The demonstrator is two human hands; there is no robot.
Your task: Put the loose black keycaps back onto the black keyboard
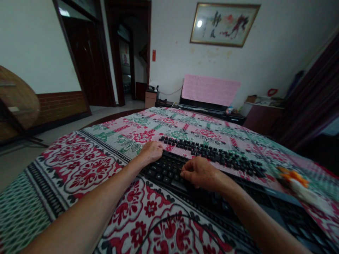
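My left hand (151, 151) lies at the far left corner of the flat black plastic keyboard (163, 170). The fingers are curled under into a loose fist that bears down on the frame rather than wrapping round anything. My right hand (200, 173) sits nearer the middle of the board, thumb and fingertips drawn together in a pinch over the keys. Whether they have a cap between them or only touch its top, I cannot tell, because my knuckles hide the tips.

The keyboard lies slantwise on the red, green and white flowered woven cloth (79, 162) that covers the table, running from the far left towards the near right. Just beyond it, a long row of loose black keycaps (212, 153) lies on the cloth, parallel to the board.

As I judge it, the work goes best if the left fist presses the corner flat so the board cannot rock or slide on the soft cloth. The right pinch should take one cap squarely by two opposite sides and act straight up, not sideways, so the stem is not strained.

A thin black cable (159, 225) loops on the cloth near me, so my forearms should stay off it. A small orange and white object (293, 181), too blurred to make out, lies to the right.
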